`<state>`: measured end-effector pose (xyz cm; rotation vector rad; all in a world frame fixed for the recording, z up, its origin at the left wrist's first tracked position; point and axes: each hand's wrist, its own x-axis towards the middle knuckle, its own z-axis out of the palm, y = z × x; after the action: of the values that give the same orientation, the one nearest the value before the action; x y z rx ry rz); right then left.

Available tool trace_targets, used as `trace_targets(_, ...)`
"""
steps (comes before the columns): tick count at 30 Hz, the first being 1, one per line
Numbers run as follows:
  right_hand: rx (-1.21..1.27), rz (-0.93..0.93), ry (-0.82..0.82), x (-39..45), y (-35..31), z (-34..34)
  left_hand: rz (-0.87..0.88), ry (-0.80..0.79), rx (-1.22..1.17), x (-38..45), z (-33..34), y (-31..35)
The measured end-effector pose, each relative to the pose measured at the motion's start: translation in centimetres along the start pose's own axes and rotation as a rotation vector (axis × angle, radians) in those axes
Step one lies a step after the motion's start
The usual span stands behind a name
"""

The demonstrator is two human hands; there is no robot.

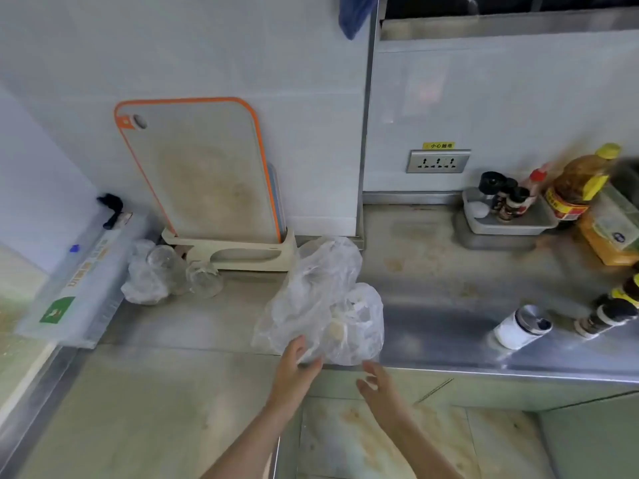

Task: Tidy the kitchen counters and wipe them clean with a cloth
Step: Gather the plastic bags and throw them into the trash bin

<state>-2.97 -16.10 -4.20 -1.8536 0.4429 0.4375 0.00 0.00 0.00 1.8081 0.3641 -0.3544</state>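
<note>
Gripping the near edge of the bag [325,302]: left hand [295,366], thumb and fingers curled round the plastic at its 7 o'clock corner, closed on a fold of film only. Right hand [378,387] open, fingers spread and loose, holding nothing, hovering just below the bag's 5 o'clock edge and not clearly touching it.

Lying at 12 o'clock from both hands, on the front lip of the counter [432,305], partly overhanging it. Clear and crumpled, with pale lumps inside, too blurred to name. Long axis from 7 o'clock near the left hand up to 1 o'clock toward the cutting board [204,171], which leans on the wall in its rack [242,252] at 11 o'clock. Bulk of the contents sagging in the lower right lobe, at 12 o'clock from the right hand.

Nearer to the load: right hand. Already on the film: left. Probably a two-handed lift to clear the bag off before wiping, left pulling the neck, right scooping under the heavy lobe. Risk: a one-sided pull on thin film, tipping the lumps over the counter lip.

Well apart at 2 to 3 o'clock, a tray [508,224] of spice jars and an oil bottle [577,183]. At 10 o'clock, another crumpled bag beside a glass [204,280]. No cloth in sight.
</note>
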Motion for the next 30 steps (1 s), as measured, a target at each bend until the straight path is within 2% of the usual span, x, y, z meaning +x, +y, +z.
trace_targets(3, 0.017, -0.106, 0.088, 2.7, -3.9, -0.1, 0.099, 0.016, 0.038, 3.1, -0.8, 2.4)
trace_targets(7, -0.026, -0.222, 0.177, 5.1, -9.5, -0.7, 0.209, 0.140, 0.132, 6.3, -2.6, 5.6)
trace_targets(9, -0.020, -0.235, 0.163, 6.5, -11.8, -0.2, 0.233, 0.237, 0.182, 7.8, -3.3, 6.7)
trace_targets(11, -0.052, -0.210, 0.114, 8.1, -13.7, 1.0, 0.225, 0.260, 0.198, 8.8, -3.9, 7.3)
trace_targets(13, -0.054, -0.192, 0.132, 9.4, -14.5, 2.3, 0.196, 0.246, 0.178, 9.2, -4.2, 7.2)
trace_targets(16, 0.110, -0.138, 0.191, 10.4, -15.6, 2.3, 0.192, 0.199, 0.169, 9.5, -4.9, 6.6)
trace_targets(18, -0.001, -0.235, 0.158, 10.2, -16.4, 1.4, 0.259, 0.078, 0.198, 9.9, -5.3, 7.1)
trace_targets(20, -0.241, -0.447, 0.133, 9.1, -17.3, -0.2, 0.320, -0.022, 0.199, 10.5, -5.5, 8.7)
trace_targets(22, -0.512, -0.695, 0.072, 7.8, -17.9, -1.8, 0.240, -0.028, 0.030, 10.7, -5.4, 10.9)
trace_targets(25, -0.776, -0.932, -0.012, 5.7, -17.9, -3.4, -0.080, -0.055, -0.474, 10.2, -4.9, 13.1)
trace_targets(26, -0.824, -0.995, -0.010, 5.0, -17.8, -3.6, -0.125, -0.098, -0.531, 9.9, -4.8, 13.2)
trace_targets(28, -0.853, -1.060, 0.011, 3.7, -17.3, -3.6, -0.121, -0.159, -0.485, 9.5, -4.2, 12.8)
trace_targets(30, -0.742, -1.005, -0.003, 2.3, -16.9, -3.8, -0.135, -0.155, -0.465, 9.1, -3.8, 12.4)
